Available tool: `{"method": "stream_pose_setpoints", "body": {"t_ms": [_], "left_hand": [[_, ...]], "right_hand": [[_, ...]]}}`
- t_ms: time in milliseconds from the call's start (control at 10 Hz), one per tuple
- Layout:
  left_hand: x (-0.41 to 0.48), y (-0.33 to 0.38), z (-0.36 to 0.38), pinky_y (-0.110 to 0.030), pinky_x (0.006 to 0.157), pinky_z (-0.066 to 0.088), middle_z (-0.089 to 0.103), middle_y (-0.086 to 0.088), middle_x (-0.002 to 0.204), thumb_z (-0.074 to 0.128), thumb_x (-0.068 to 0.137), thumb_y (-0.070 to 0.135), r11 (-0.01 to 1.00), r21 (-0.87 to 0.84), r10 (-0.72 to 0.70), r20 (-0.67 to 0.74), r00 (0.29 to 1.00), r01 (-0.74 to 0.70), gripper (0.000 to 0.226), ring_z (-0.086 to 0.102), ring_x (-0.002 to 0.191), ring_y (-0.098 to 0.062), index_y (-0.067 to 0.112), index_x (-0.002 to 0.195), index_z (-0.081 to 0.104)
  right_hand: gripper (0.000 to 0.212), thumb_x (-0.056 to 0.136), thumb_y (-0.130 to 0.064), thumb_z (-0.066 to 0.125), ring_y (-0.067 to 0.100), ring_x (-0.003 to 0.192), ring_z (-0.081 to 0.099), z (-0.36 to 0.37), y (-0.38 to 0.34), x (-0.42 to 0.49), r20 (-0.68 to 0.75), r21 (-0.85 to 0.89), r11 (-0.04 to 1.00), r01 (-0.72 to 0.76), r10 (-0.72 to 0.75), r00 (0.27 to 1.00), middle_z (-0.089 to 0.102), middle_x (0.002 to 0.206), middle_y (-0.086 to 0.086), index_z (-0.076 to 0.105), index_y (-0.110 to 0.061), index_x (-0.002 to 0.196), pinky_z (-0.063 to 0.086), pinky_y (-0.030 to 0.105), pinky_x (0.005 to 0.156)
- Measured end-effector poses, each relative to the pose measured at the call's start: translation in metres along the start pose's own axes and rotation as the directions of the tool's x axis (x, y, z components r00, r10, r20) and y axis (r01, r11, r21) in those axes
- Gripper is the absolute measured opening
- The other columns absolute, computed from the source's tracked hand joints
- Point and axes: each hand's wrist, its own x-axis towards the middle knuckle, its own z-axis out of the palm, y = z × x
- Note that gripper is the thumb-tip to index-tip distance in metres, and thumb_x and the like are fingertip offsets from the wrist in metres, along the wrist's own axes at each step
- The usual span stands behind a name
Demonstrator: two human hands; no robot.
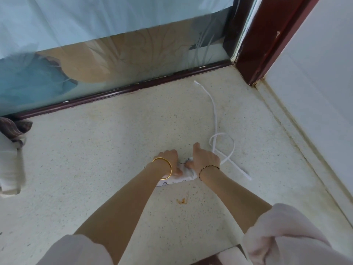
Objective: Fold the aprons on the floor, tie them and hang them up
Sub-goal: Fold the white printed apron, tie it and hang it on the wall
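Fold step near done, tie step pending: left hand (169,159) and right hand (205,159) sit close together, both pressed down and clamped on the folded apron (183,175), now a small white bundle on the floor (95,159) at frame centre. Its white strap (214,119) trails loose from 3 o'clock of the bundle, looping, then running toward 1 o'clock; judged next move is to gather that strap and wind it round the bundle without letting the fold spring open. No containers in view; a second cloth heap (10,159) lies at 9 o'clock.
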Motion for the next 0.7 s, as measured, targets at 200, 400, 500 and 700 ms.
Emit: {"method": "stream_pose_setpoints", "body": {"t_ms": [200, 400, 500, 700], "left_hand": [[-0.003, -0.002, -0.002, -0.027, 0.079, 0.040, 0.046, 0.000, 0.097, 0.065, 0.085, 0.036, 0.999, 0.006, 0.041, 0.122, 0.992, -0.042, 0.034, 0.044, 0.087, -0.019, 0.018, 0.098, 0.040], [-0.019, -0.003, 0.017, -0.029, 0.071, 0.043, 0.045, -0.004, 0.096, 0.051, 0.088, 0.033, 0.995, -0.087, -0.042, 0.142, 0.989, 0.055, 0.019, 0.047, 0.080, -0.021, 0.018, 0.095, 0.041], [-0.026, 0.002, 0.015, -0.030, 0.069, 0.041, 0.043, -0.003, 0.086, 0.053, 0.088, 0.030, 0.983, -0.170, -0.050, 0.095, 0.994, 0.066, 0.022, 0.046, 0.074, -0.021, 0.016, 0.092, 0.038], [-0.039, 0.011, 0.005, -0.025, 0.064, 0.036, 0.047, 0.000, 0.081, 0.053, 0.087, 0.025, 0.908, -0.406, -0.099, 0.038, 0.994, 0.106, 0.026, 0.048, 0.071, -0.015, 0.011, 0.105, 0.041]], "right_hand": [[0.038, 0.087, -0.034, 0.062, 0.018, 0.083, 0.050, 0.005, 0.033, -0.021, -0.047, 0.390, 0.910, 0.143, -0.135, 0.990, 0.045, 0.101, 0.001, 0.043, -0.011, 0.111, 0.040, 0.025, 0.068], [0.044, 0.082, -0.025, 0.070, 0.020, 0.095, 0.054, -0.006, 0.075, -0.025, 0.061, 0.556, 0.830, 0.041, -0.089, 0.994, 0.048, 0.108, 0.003, 0.048, -0.011, 0.117, 0.047, 0.028, 0.084], [0.029, 0.085, -0.018, 0.063, 0.023, 0.095, 0.056, -0.008, 0.087, -0.023, 0.045, 0.608, 0.793, -0.026, -0.002, 0.999, 0.056, 0.108, 0.007, 0.051, -0.011, 0.110, 0.049, 0.032, 0.082], [0.014, 0.096, -0.026, 0.043, 0.021, 0.073, 0.061, -0.021, 0.085, -0.030, 0.203, 0.470, 0.882, 0.026, -0.137, 0.969, 0.066, 0.078, -0.002, 0.053, -0.015, 0.096, 0.051, 0.033, 0.071]]}}
